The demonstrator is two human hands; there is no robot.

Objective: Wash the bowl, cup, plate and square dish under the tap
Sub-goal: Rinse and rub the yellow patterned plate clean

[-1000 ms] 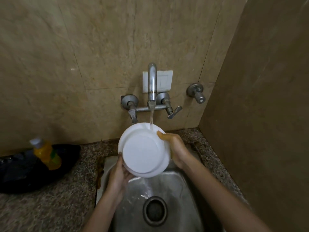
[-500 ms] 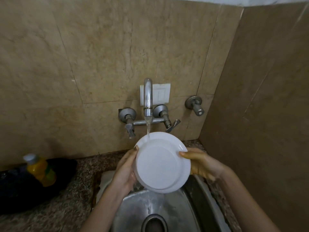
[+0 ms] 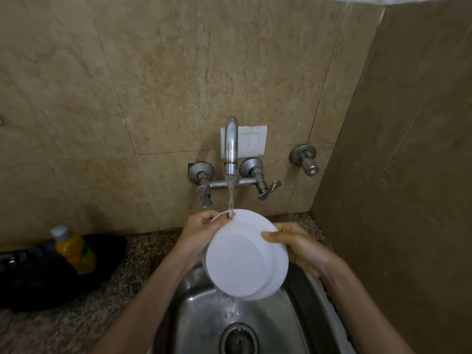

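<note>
White plate is being held tilted between both hands, underside facing the camera; upper-left rim is being gripped by left hand; right rim is being pinched by right hand; tap water is being caught beside the left fingertips, above the sink.

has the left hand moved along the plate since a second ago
Yes. The left hand has climbed from the lower edge of the plate up to its top rim, nearer the tap, and now sits right beside the falling water.
</note>
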